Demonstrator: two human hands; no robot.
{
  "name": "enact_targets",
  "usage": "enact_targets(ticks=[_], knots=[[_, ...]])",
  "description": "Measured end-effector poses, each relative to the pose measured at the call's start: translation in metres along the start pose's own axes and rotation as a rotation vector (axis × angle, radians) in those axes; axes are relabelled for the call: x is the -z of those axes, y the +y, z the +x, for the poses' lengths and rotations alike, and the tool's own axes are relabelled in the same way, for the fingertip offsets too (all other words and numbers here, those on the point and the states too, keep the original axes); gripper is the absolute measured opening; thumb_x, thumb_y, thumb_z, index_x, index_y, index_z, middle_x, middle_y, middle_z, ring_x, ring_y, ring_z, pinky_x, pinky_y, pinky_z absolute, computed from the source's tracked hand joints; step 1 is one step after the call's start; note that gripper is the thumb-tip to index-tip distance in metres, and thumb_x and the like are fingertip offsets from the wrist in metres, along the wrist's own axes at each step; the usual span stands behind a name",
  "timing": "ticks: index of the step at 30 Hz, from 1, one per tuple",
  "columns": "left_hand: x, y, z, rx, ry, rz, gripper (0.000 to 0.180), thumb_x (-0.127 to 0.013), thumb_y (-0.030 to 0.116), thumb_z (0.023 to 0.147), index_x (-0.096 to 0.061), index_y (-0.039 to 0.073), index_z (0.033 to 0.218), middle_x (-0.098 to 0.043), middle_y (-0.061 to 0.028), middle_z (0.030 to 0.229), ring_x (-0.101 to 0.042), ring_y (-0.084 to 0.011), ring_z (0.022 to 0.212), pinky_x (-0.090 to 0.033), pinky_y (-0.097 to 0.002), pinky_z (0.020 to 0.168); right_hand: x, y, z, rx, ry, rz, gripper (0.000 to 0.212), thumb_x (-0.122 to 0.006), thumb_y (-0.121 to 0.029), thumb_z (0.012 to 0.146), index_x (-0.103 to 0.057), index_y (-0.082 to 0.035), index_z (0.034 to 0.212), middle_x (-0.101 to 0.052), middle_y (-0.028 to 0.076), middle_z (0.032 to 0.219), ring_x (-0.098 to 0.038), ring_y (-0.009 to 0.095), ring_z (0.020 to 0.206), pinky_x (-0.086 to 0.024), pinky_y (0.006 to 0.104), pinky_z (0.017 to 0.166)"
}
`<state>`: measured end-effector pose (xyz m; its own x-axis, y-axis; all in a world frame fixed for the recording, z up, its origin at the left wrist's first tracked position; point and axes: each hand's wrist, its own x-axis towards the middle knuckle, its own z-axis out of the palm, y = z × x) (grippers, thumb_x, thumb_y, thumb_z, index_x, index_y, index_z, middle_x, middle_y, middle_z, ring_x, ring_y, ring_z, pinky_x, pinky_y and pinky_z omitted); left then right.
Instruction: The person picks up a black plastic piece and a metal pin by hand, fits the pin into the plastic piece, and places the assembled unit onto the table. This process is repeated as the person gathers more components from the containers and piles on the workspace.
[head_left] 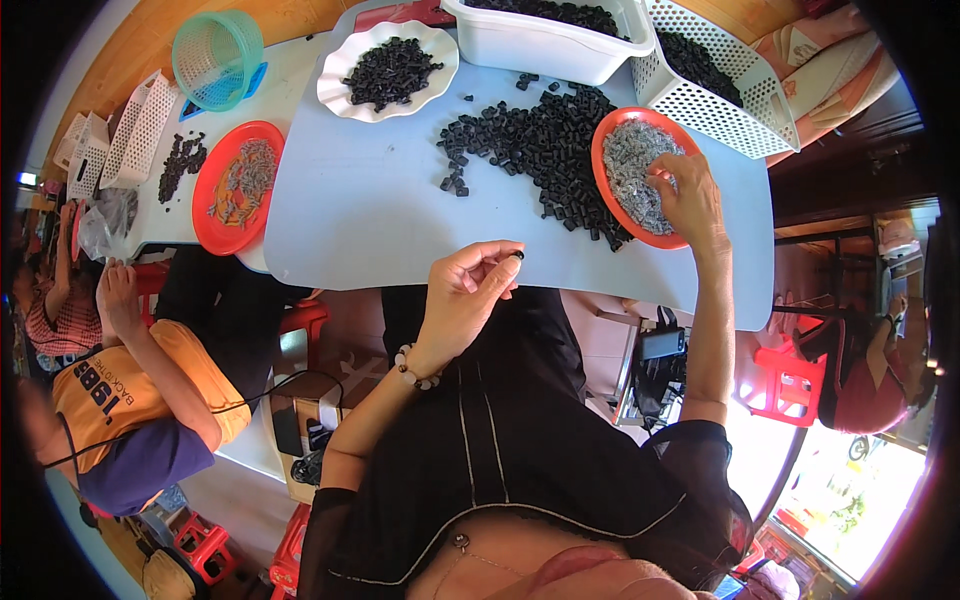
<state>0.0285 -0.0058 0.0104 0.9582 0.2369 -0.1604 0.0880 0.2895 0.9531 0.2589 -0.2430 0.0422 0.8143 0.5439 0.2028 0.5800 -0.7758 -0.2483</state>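
Observation:
My left hand (468,290), a bead bracelet on its wrist, is raised just off the table's near edge. Its thumb and forefinger pinch a small black plastic piece (518,254). On the right, my right hand (690,198) reaches over a red plate (598,165) filled with small clear-grey pieces (628,160). Those fingertips are pressed together down at the grey pieces; whatever they grip is too small to make out. A loose heap of short black plastic pieces (540,150) spreads across the table, left of the red plate and touching its side.
Behind the heap are a scalloped white plate (340,95) of black pieces, a white tub (545,55) and a white perforated basket (735,125). A neighbouring table holds another red plate (205,215) and a green basket (218,62). At left sits a person in an orange-and-purple shirt (150,415).

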Motion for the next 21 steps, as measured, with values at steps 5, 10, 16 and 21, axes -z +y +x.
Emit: enact_targets(ticks=[5, 10, 16, 21], knots=[[0.000, 0.002, 0.002, 0.036, -0.013, -0.122, 0.025, -0.064, 0.014, 0.097, -0.066, -0.002, 0.116, -0.068, -0.0070, 0.093, -0.058, -0.0094, 0.072, -0.049, -0.0242, 0.069, 0.003, -0.002, 0.001, -0.010, 0.067, 0.046, 0.006, -0.066, -0.008, 0.086, -0.068, -0.007, 0.092, -0.068, 0.008, 0.085, -0.062, 0.024, 0.090, -0.050, 0.0372, 0.081], [0.002, 0.001, 0.006, 0.133, -0.085, -0.387, 0.030, -0.061, 0.023, 0.100, -0.067, -0.002, 0.115, -0.068, -0.0061, 0.092, -0.059, -0.0082, 0.073, -0.050, -0.0231, 0.069, 0.010, 0.000, 0.005, -0.022, 0.147, 0.398, 0.008, -0.063, -0.006, 0.090, -0.068, -0.002, 0.096, -0.067, 0.004, 0.087, -0.062, 0.013, 0.082, -0.049, 0.0272, 0.076], [0.002, 0.003, 0.006, 0.260, -0.227, -0.609, 0.031, -0.057, 0.022, 0.101, -0.066, -0.004, 0.116, -0.065, -0.0048, 0.093, -0.056, -0.0089, 0.075, -0.047, -0.0269, 0.072, 0.016, -0.063, -0.020, -0.124, -0.009, 1.085, 0.012, -0.063, 0.000, 0.091, -0.067, 0.002, 0.102, -0.068, 0.004, 0.091, -0.064, 0.010, 0.086, -0.049, 0.0240, 0.079], [0.001, 0.001, -0.001, 0.222, -0.203, -0.535, 0.029, -0.059, 0.022, 0.101, -0.067, -0.001, 0.117, -0.066, -0.0041, 0.092, -0.056, -0.0082, 0.075, -0.046, -0.0248, 0.069, -0.003, -0.111, -0.044, 0.020, -0.236, 1.282, 0.011, -0.067, 0.004, 0.088, -0.067, 0.001, 0.099, -0.067, 0.006, 0.095, -0.063, 0.012, 0.090, -0.049, 0.0260, 0.082]])
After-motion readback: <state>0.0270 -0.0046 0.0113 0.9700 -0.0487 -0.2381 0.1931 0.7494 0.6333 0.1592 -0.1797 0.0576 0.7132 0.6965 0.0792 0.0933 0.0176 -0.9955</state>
